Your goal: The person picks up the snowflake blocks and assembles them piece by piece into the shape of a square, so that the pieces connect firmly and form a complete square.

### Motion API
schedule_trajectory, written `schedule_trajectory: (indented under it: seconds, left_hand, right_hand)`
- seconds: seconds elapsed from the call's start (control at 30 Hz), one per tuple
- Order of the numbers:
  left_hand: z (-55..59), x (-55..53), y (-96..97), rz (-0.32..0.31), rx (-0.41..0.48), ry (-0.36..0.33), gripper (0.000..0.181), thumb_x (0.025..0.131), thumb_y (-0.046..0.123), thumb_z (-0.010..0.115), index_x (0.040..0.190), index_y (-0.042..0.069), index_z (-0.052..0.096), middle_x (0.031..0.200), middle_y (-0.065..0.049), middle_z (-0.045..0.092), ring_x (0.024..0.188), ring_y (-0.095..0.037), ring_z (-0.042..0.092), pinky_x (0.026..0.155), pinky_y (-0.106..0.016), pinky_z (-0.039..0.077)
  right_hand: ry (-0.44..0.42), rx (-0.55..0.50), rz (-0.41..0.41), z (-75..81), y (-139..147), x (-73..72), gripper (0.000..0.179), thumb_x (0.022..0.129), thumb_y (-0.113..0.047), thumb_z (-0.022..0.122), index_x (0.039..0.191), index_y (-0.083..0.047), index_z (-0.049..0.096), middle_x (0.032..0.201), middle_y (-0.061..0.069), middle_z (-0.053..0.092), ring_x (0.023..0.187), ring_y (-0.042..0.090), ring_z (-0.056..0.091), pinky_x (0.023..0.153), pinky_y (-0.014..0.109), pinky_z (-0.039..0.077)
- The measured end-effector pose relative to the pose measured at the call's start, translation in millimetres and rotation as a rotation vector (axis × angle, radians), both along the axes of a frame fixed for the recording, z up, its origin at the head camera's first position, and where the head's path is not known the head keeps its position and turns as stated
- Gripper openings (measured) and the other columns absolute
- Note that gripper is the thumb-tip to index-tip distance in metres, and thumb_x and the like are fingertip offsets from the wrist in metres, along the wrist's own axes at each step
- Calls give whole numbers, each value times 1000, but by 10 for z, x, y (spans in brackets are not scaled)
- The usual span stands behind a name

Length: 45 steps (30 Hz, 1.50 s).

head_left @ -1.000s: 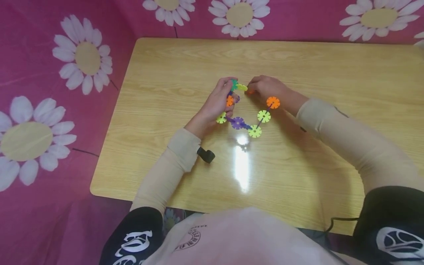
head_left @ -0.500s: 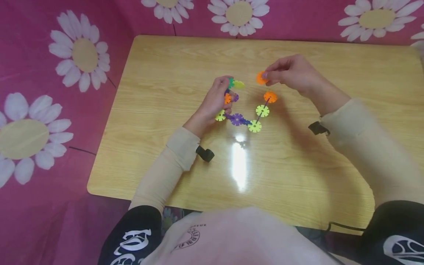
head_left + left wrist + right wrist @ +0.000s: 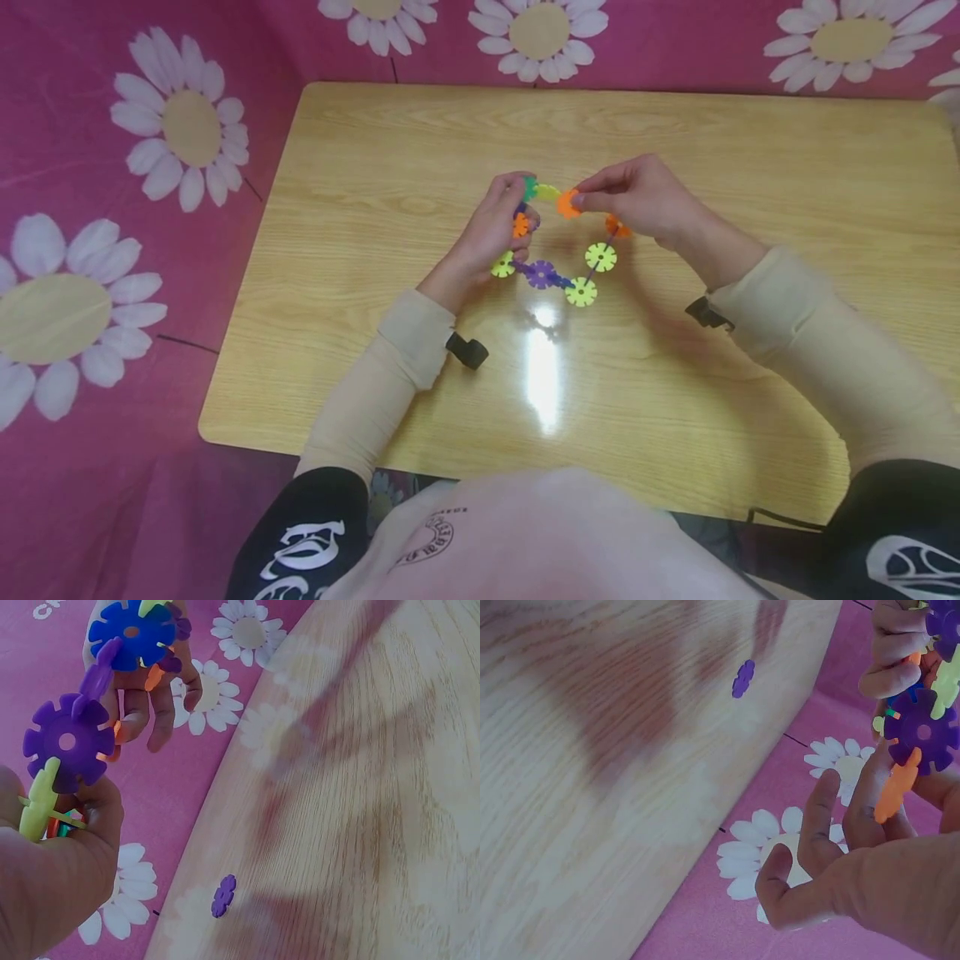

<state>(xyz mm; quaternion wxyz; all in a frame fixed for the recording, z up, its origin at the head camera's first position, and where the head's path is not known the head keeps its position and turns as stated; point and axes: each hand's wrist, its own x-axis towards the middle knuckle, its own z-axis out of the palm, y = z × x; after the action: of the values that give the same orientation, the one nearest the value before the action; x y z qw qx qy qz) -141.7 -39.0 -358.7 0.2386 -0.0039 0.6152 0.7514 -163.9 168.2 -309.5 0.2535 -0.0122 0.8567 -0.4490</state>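
A chain of interlocking notched plastic discs hangs in a loose curve over the table. My left hand [image 3: 487,229] grips its left side, fingers curled round several discs. Past the fingertips, a green disc [image 3: 530,189] and a yellow disc [image 3: 547,193] stick out. Between thumb and fingertips, my right hand [image 3: 652,200] pinches an orange disc [image 3: 568,204], its edge right at the yellow one. The chain's other end, another orange disc [image 3: 617,226], sits just below the right hand. In the left wrist view, a purple disc [image 3: 67,742] and a blue disc [image 3: 131,634] show within the chain.
A loose purple disc [image 3: 223,895] lies on the wooden table [image 3: 375,250]. Pink flowered cloth [image 3: 247,50] surrounds the table's far and left edges. A black cable [image 3: 783,518] runs by the near right edge.
The right hand first drew up and away to the right with the orange disc, then came back left and down to the yellow disc. The left hand has barely moved.
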Motion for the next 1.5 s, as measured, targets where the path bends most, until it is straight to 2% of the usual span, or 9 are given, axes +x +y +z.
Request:
schedule_trajectory:
  seconds: [0.17,0.4,0.63,0.73,0.87,1.13,1.2,1.37,1.5]
  left_hand:
    - [8,7,18,-14,-3,3,31,100,41,29,127,27,37,82,-6,44,47,-10,31,42,-22,34]
    - [16,0,31,-57,8,13,29,101,39,29,126,25,35,74,-3,41,44,-11,31,38,-22,31]
    - [51,-1,49,-66,-32,-2,27,102,37,27,124,25,34,73,-2,40,45,-11,31,39,-22,31]
    - [68,0,53,-55,-42,-21,30,101,37,27,128,23,32,75,-3,40,46,-11,31,40,-22,32]
    - [88,-4,59,-54,-60,-10,32,102,36,26,130,22,30,78,-3,40,46,-11,31,40,-22,32]
    - [94,-3,94,-69,-100,23,34,102,35,25,130,17,27,75,-4,40,44,-10,31,39,-21,33]
    - [168,27,94,-73,-108,13,32,102,33,24,129,17,28,76,-4,39,44,-10,31,40,-21,32]
    - [352,97,65,-89,-107,-37,28,103,30,22,127,19,28,79,-5,39,46,-10,31,42,-21,31]
    - [333,97,53,-89,-95,-59,26,103,30,22,125,19,29,79,-4,38,47,-10,30,43,-21,30]
  right_hand:
    - [-6,-23,-20,-22,17,1,47,77,-44,71,111,-13,67,105,-1,66,95,14,49,65,26,44]
    - [-35,-50,-26,-16,27,13,46,77,-42,72,111,-12,68,107,-1,66,109,17,50,94,37,41]
    - [-94,-93,-88,5,-19,21,40,78,-36,73,110,-13,68,111,-1,65,116,19,46,103,40,34]
    - [-109,-109,-122,7,-47,18,38,78,-34,73,110,-14,68,113,0,64,119,18,44,104,40,32]
    - [-108,-125,-155,-11,-74,19,40,78,-32,73,112,-11,67,113,2,63,117,19,43,97,38,38]
    - [-80,-87,-144,-69,-80,19,40,82,-30,69,113,-5,65,112,6,60,110,17,44,95,35,38]
    - [-92,-64,-144,-62,-84,5,40,83,-30,68,114,-6,64,112,5,60,107,16,45,87,31,41]
    - [-91,-10,-120,-8,-112,-15,38,84,-30,68,115,-8,64,113,5,60,103,15,48,78,27,42]
    - [-32,22,-77,11,-134,-5,35,86,-28,66,113,-7,65,109,6,63,97,16,53,77,26,46]
